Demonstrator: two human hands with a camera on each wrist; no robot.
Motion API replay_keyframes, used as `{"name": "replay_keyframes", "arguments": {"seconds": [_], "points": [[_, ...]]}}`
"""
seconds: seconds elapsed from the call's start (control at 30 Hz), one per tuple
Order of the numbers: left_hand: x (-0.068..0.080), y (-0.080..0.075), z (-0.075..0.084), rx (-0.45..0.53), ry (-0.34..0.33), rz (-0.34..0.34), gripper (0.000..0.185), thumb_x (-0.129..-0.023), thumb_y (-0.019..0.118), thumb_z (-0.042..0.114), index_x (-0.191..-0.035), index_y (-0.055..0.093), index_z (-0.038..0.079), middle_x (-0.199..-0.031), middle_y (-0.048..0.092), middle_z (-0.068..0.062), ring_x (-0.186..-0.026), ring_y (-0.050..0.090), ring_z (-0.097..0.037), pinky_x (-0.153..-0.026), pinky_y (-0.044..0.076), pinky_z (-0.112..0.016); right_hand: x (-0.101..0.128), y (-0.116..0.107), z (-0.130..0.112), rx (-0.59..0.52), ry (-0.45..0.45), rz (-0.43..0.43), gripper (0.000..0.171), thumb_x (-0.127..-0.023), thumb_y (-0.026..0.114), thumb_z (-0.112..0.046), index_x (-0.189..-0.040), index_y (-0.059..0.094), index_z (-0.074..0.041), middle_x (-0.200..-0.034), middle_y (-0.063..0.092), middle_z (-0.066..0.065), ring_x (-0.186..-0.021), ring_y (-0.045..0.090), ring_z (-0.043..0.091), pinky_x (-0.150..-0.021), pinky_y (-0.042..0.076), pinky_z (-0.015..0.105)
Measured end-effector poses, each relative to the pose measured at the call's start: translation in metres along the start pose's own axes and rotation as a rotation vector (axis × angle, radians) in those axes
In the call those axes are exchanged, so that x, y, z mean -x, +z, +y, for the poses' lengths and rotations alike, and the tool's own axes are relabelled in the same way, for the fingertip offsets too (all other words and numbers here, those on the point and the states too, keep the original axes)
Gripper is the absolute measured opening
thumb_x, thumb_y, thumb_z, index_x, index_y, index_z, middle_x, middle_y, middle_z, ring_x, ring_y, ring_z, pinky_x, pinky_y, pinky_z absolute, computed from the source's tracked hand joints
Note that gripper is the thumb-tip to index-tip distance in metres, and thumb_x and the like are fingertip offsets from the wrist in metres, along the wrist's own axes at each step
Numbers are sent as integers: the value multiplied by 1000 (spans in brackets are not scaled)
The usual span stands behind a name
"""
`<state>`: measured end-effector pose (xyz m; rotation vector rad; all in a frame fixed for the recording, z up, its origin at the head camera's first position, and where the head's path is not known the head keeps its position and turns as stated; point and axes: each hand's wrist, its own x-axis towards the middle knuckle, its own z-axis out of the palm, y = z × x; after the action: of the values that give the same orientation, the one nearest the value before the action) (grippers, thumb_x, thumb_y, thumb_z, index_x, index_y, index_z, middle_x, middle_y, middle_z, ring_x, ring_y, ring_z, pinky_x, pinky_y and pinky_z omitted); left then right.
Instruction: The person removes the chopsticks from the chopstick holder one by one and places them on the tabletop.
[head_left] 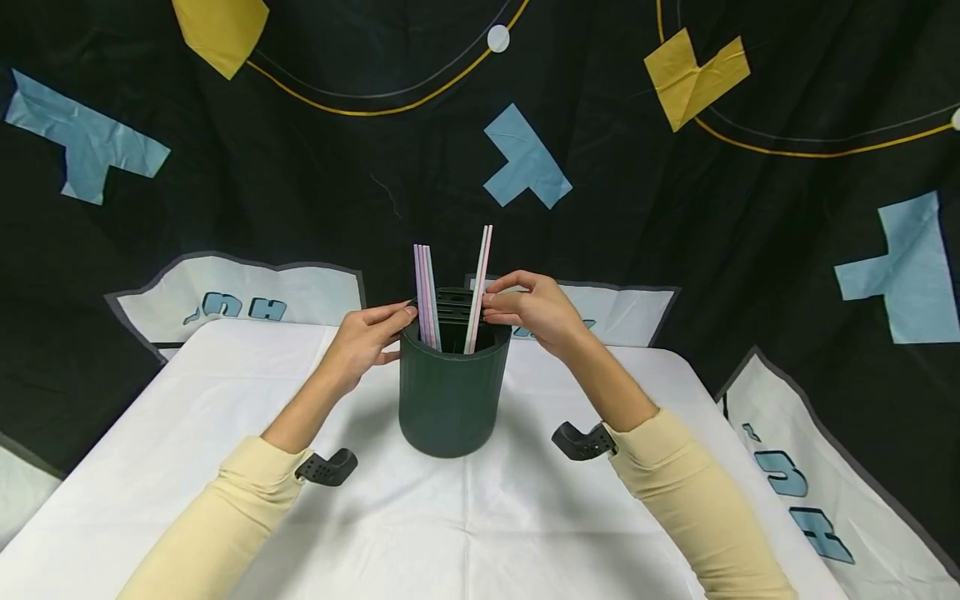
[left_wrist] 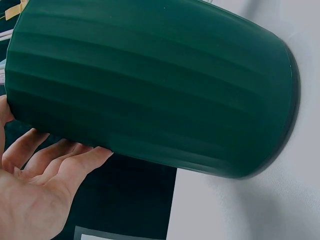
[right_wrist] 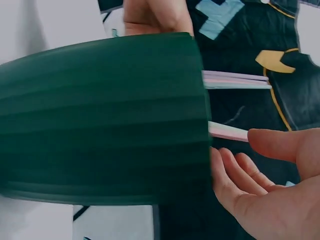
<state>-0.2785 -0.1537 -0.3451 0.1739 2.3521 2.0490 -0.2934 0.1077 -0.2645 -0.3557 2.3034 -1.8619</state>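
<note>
- Head view: the dark green container (head_left: pixel 452 400) stands upright on the white surface (head_left: pixel 465 533), between your left hand (head_left: pixel 369 337) at its rim and your right hand (head_left: pixel 536 308) across its mouth; let the left side steady the wall with light, even pressure while the right side works, so the tall body is less likely to rock
- Two groups of slim, straight pastel sticks rise from the mouth: the left bunch (head_left: pixel 424 287), lilac to pale blue, and the right pair (head_left: pixel 480 267), white and pink, leaning outward; a dark slatted piece (head_left: pixel 453 312) sits behind them, and it is best to work around the sticks without knocking them
- Left wrist view: your left fingers (left_wrist: pixel 82 162) are spread and softly bent, their tips against the outer wall; the thumb tip lies out of sight, so you cannot tell whether it closes over the rim; the wall looks like smooth, semi-matt plastic with broad, shallow flutes and a rounded base
- Right wrist view: your right thumb overlaps the right pair and the other fingers curve apart from it by the rim; whether they pinch anything you cannot tell, so place the thumb deliberately, without bending the slender sticks
</note>
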Motion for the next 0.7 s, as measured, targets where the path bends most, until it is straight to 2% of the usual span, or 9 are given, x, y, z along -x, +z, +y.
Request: {"name": "replay_keyframes", "arguments": {"seconds": [0.2,0.33,0.5,0.7], "points": [[0,0,0,1,6,-4,55,-101,63,37,-147,54,9,-149,55,-14,-137,53,-35,-99,55,-50,0,9,9,73,-12,30,18,-95,68,-9,-111,64,-2,-110,70,12,-106,71,27,-105,54,39],[0,-1,1,-6,3,0,56,-101,63,38,-147,54,9,-149,55,-15,-138,53,-35,-99,54,-50,0,14,11,78,-27,40,17,-94,69,-10,-109,65,-2,-110,70,12,-109,69,30,-106,53,40],[0,-2,0,0,0,5,57,-100,64,38,-147,54,8,-148,56,-15,-138,53,-35,-99,54,-50,-1,15,12,52,-47,79,12,-93,70,-9,-103,67,-3,-106,72,10,-100,72,26,-101,56,38],[0,-1,-1,11,1,-6,56,-100,64,38,-147,54,9,-148,56,-15,-138,52,-34,-100,54,-50,1,9,5,-41,-68,118,13,-94,70,-7,-104,67,-1,-99,72,11,-84,76,21,-88,62,35]]}}
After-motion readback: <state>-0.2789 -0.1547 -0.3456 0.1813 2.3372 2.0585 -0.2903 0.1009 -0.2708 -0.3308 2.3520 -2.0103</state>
